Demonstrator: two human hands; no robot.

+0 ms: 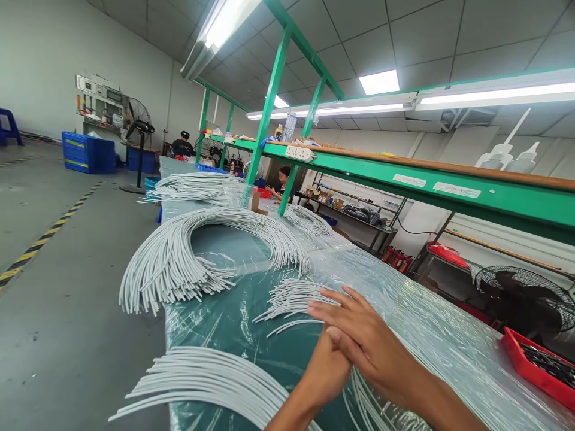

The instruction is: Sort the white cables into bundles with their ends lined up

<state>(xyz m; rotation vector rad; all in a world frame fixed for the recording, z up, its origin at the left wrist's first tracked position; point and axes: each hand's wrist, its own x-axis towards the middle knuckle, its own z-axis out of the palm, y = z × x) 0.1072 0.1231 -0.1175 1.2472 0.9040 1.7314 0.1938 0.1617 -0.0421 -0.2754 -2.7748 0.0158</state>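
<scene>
Your right hand (359, 335) lies flat and open, fingers spread, pressing down on the small fan of thin grey-white cut cable lengths (291, 299) on the green workbench wrapped in clear plastic film (431, 335). Your left hand (330, 365) sits tucked under the right wrist, mostly hidden, so I cannot tell whether it is open or closed on anything. The two hands are together, crossing.

That small fan is right at your fingertips, near the bench's middle. Beyond it arches the big curved bundle of the same grey-white cable (188, 257), and another sheaf of grey-white lengths (211, 377) hangs over the near edge just beside your left forearm.

My read: you're squaring up the small fan. Keep the palm flat and the pressure even, so the springy lengths don't skate on that slick film. Draw the ends level before closing your fingers round them. Keep them apart from the near sheaf, which looks ready to tangle.

Further off, a red plastic tray of dark parts (539, 365) sits at the right edge, and a seated person (283, 179) works under the green shelf frame (404, 173).
</scene>
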